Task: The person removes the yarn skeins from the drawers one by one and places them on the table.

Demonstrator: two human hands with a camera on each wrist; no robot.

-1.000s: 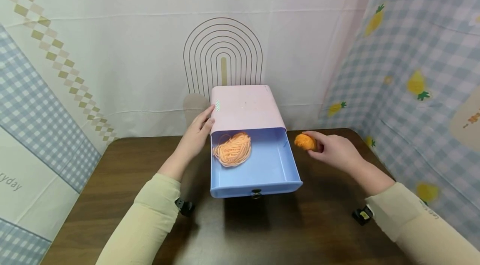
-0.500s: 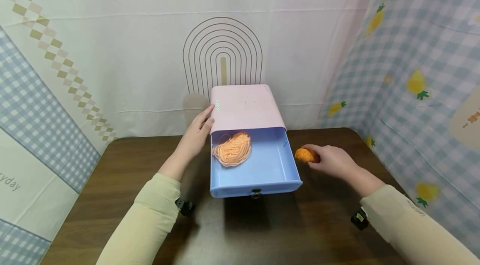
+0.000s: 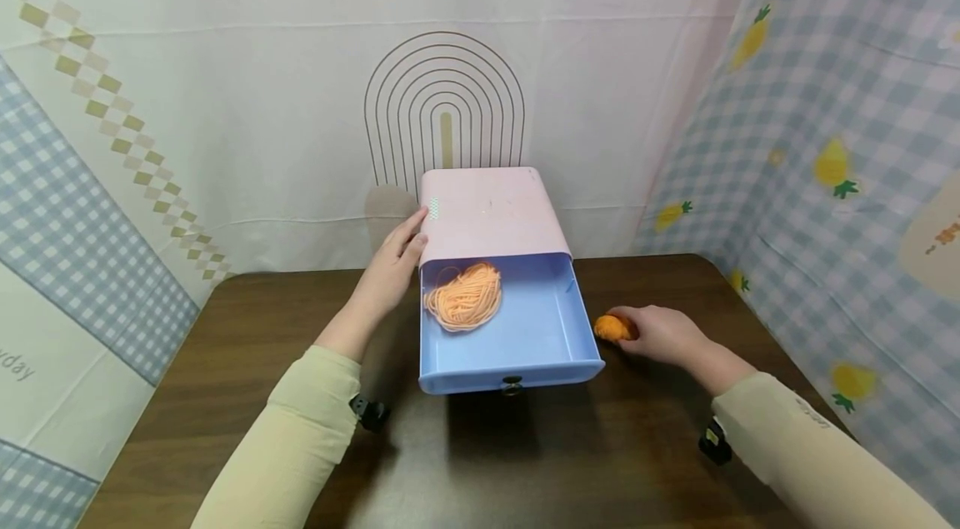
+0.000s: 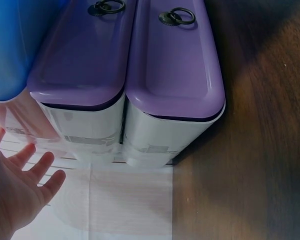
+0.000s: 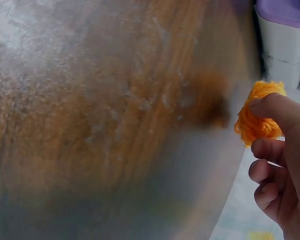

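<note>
The right grip (image 3: 660, 333) is pinching a small orange yarn ball (image 3: 613, 327) between thumb and fingers. The ball is staying low, just to the right of the blue drawer (image 3: 532, 337) and outside it; I cannot tell if it is touching the worktop (image 3: 600, 462). The left grip (image 3: 390, 266) is holding nothing. Its fingers are lying loose, and the tips are resting at the left side of the pink case (image 3: 491, 217). The blue drawer is sticking out of the pink case, toward the person. A bigger bundle of peach yarn (image 3: 468, 300) is lying inside, at the back left. In the left wrist view, two purple drawers (image 4: 177, 65) with dark rings are sitting in white cases (image 4: 155, 142). A white cloth (image 3: 300, 137) is hanging behind, and a checked cloth (image 3: 877, 96) with yellow fruit is hanging on the right.
</note>
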